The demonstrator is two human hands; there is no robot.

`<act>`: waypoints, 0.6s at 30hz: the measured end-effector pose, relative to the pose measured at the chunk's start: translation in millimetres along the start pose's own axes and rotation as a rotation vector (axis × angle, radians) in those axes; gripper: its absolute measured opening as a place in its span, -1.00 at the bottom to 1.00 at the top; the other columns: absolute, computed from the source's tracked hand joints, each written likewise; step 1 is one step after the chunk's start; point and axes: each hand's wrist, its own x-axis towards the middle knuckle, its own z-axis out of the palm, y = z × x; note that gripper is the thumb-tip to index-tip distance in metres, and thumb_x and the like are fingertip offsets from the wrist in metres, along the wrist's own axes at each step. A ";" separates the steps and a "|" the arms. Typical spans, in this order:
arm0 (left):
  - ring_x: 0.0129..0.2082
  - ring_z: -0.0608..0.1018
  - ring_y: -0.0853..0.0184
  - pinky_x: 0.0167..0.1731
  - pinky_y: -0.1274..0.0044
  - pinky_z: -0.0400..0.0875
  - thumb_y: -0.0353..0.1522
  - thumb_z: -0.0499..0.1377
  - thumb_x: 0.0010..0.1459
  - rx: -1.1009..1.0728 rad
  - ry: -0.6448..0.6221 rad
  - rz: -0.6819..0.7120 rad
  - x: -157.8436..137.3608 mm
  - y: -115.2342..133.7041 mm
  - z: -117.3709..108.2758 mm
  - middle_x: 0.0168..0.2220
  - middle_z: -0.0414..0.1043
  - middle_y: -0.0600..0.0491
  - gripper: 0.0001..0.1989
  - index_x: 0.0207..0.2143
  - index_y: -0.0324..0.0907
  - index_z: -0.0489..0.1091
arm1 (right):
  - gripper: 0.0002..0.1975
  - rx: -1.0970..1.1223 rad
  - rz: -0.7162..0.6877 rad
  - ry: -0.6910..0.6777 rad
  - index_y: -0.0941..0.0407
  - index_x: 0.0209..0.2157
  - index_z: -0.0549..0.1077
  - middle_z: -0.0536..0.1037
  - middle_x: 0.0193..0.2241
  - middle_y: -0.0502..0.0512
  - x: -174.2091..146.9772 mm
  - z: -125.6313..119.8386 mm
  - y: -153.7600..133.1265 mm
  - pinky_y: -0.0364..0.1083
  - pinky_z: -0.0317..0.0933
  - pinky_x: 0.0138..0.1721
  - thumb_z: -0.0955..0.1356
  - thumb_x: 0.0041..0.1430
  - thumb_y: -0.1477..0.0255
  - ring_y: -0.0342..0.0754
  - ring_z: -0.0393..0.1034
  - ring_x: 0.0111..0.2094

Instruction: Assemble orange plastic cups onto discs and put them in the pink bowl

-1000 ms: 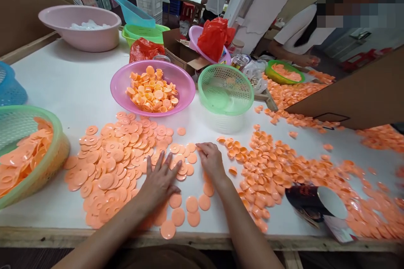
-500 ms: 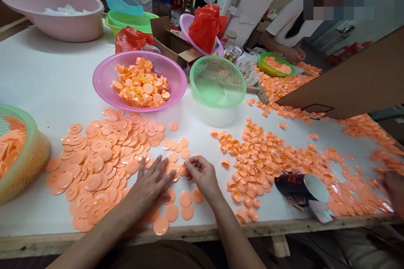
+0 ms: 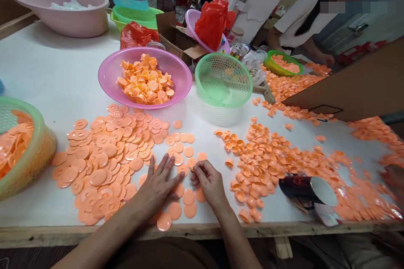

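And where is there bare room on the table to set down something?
The widest bare patch of white tabletop is between the pale pink plastic basin and flat round orange discs. A narrow strip separates these from small orange cups. Around the left hand, discs crowd the surface.

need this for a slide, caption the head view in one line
Left hand spread, right hand half-closed, among flat orange discs, with a pink bowl of orange pieces beyond.

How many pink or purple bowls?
3: pale pink bowl, back left; bright pink bowl with orange pieces, middle; lilac bowl, back, by a red bag. More may be hidden.
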 end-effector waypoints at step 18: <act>-0.16 0.42 0.26 -0.19 0.36 0.28 -0.48 0.07 0.26 -0.340 0.126 -0.099 23.2 -0.9 1.0 -0.17 0.50 -0.02 -0.82 -0.20 -0.17 0.46 | -0.69 -0.657 -0.545 -0.006 0.13 -0.20 0.55 0.38 -0.47 0.07 -15.2 27.6 30.2 -0.19 0.22 -0.44 0.18 0.36 0.43 -0.13 0.34 -0.46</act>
